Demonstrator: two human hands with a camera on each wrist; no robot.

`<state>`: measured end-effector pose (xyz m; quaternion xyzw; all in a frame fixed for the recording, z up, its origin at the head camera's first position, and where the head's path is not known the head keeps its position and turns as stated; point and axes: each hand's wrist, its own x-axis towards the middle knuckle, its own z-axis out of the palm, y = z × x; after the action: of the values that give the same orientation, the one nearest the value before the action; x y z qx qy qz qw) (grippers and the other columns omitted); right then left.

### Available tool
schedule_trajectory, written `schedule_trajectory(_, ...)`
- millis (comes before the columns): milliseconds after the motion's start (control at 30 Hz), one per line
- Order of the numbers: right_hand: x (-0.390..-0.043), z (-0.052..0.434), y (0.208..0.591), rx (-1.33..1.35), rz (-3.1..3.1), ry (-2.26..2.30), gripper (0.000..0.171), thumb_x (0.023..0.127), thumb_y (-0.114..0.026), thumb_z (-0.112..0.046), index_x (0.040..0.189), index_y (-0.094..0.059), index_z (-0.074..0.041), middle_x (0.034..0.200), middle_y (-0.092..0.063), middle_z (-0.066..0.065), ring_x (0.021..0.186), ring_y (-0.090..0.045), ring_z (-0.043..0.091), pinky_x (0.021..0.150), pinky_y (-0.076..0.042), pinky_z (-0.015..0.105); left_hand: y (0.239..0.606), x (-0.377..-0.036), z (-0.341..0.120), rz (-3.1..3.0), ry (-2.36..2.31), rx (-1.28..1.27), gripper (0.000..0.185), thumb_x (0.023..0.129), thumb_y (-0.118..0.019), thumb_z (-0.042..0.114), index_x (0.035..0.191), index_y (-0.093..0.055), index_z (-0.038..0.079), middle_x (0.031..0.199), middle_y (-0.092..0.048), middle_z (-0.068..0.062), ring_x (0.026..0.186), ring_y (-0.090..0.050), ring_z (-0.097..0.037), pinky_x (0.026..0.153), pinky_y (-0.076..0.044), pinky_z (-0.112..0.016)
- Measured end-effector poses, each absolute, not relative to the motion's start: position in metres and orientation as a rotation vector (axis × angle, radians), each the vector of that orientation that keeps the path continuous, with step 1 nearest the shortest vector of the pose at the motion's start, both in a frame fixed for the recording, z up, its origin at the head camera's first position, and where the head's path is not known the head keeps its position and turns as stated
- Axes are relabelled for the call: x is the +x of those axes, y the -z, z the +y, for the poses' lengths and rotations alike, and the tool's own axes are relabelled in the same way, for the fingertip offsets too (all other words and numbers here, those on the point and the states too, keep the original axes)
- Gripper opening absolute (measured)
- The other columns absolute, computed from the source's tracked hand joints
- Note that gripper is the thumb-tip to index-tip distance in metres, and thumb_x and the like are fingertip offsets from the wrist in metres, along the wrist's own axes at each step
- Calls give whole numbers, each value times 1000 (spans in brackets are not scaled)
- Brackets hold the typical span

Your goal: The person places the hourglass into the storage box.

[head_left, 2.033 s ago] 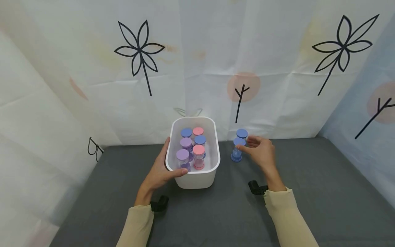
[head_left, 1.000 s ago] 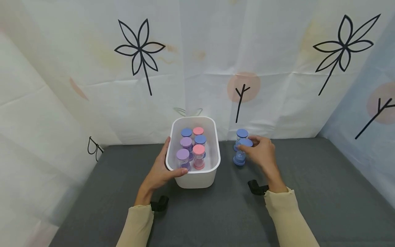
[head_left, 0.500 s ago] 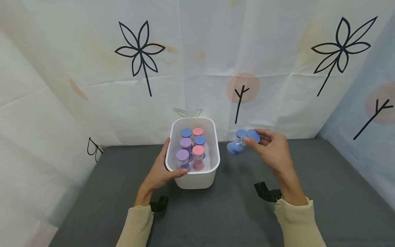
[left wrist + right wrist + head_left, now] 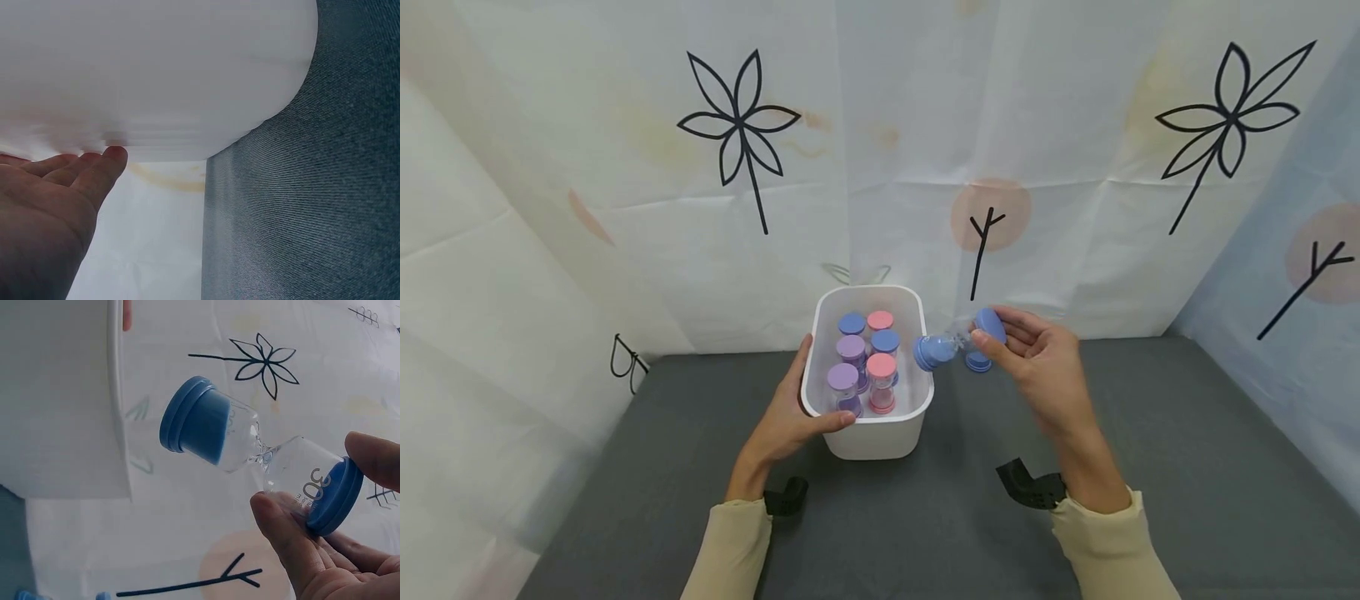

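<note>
Head view: left hand (image 4: 790, 417) grips the white bin's (image 4: 871, 433) left wall near the counter's (image 4: 1187, 467) back edge. Right wrist view: right hand (image 4: 325, 550) pinches a tilted blue hourglass (image 4: 259, 453) by one cap, beside the bin's rim.

White printed sheets around a grey table

Creased sheets (image 4: 587, 250) fill the frame's upper two thirds, printed with black flowers (image 4: 739, 125) at upper left and upper right and a peach-topped tree (image 4: 985, 225) near centre. The felt-like table (image 4: 925, 533) spans the bottom. Light is soft and even.
</note>
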<state>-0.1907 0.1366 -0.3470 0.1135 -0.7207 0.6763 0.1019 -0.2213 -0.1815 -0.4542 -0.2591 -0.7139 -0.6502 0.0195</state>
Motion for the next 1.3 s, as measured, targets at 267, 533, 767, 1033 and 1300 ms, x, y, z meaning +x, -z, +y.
schedule_trajectory(267,-198,105,360,453,-2242,-2074,52,92,-73,-1,139,-52,11,134,-59,27,119,-64,29,92,-53,29,452,-221,-182,-2205,2012,-817,118,75,-90,9,164,-14,23,151,-38,-22,126,-51,-38,100,-41,-69)
schedule_trajectory(533,-220,65,367,654,-2562,-1919,58,88,-80,-16,135,-57,10,120,-70,18,108,-70,27,90,-57,40,452,-221,-183,-2204,2034,-820,116,76,-89,10,163,-14,28,150,-38,-23,125,-51,-38,98,-43,-69)
schedule_trajectory(767,-231,38,374,732,-2748,-1661,50,84,-83,-17,124,-66,7,114,-71,14,99,-71,25,87,-57,38,452,-221,-184,-2238,2008,-803,118,79,-89,17,164,-8,21,152,-37,-22,124,-52,-37,93,-51,-59)
schedule_trajectory(1033,-233,24,379,754,-2803,-1387,49,78,-89,-18,117,-68,3,106,-71,11,91,-69,21,80,-58,35,452,-218,-184,-2267,2005,-759,121,79,-88,19,165,-2,18,160,-28,-19,128,-49,-40,96,-50,-57)
schedule_trajectory(1300,-234,20,381,755,-2846,-1320,46,78,-90,-19,113,-69,2,103,-71,10,89,-66,20,77,-57,34,452,-217,-184,-2286,1995,-743,122,80,-88,20,165,0,19,162,-24,-18,132,-47,-40,97,-50,-56)
